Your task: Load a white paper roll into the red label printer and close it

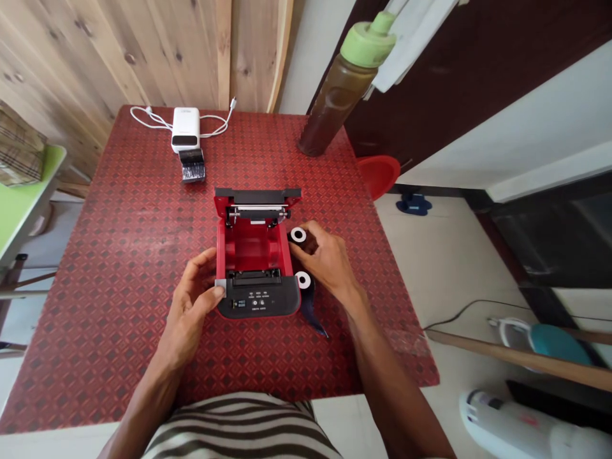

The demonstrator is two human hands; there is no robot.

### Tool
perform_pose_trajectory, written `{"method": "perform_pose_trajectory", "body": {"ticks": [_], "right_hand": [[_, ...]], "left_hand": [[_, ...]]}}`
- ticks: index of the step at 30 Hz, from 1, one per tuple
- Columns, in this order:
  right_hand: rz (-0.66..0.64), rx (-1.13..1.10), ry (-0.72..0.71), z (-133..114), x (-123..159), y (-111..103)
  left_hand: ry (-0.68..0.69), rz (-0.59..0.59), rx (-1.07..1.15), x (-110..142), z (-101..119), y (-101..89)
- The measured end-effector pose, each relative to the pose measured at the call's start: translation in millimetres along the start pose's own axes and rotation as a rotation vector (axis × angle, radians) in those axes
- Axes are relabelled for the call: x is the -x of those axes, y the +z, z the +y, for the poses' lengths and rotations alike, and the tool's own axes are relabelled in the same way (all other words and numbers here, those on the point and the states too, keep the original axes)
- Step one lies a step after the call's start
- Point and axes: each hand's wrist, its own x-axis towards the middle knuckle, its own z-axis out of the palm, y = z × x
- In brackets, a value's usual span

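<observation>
Red-and-black printer (261, 299), red diamond-patterned tabletop (153, 210), black-and-white striped shirt (243, 427)

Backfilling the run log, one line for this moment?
left hand: grips label printer, left side | right hand: touches far ribbon roll | near ribbon roll: right of printer, dark film trailing nearby | printer lid: raised

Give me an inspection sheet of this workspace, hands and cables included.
Surface: red patterned tabletop.
Job's things: red-and-black device, lid raised; two white-ended dark rolls at its right.
Clutter: bottle, white device, black folded piece.
Hands: left hand touches the red-and-black device's left side; right hand holds the farther roll.
Cables: white cable beside white device; black cable off-table, right.
Surroundings: wooden wall behind; green-topped table left.
</observation>
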Motion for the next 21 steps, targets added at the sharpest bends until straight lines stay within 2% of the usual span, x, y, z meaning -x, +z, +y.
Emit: {"method": "perform_pose_trajectory", "body": {"ticks": [6, 10, 16, 21], "right_hand": [[-0.072, -0.028, -0.001, -1.5, 0.0, -5.1], [-0.116, -0.088, 0.007, 1.5, 7.6, -15.9], [-0.123, -0.147, 0.042, 15.4, 46.7, -37.1], [-0.18, -0.263, 0.053, 9.6, 73.7, -29.0]], "left_hand": [[0.006, 0.002, -0.01, -0.8, -0.3, 0.1], [0.007, -0.004, -0.01, -0.5, -0.9, -1.1], [0.005, -0.011, 0.0, -0.8, -2.7, -2.3], [0.011, -0.006, -0.006, 0.4, -2.9, -1.5]]}}
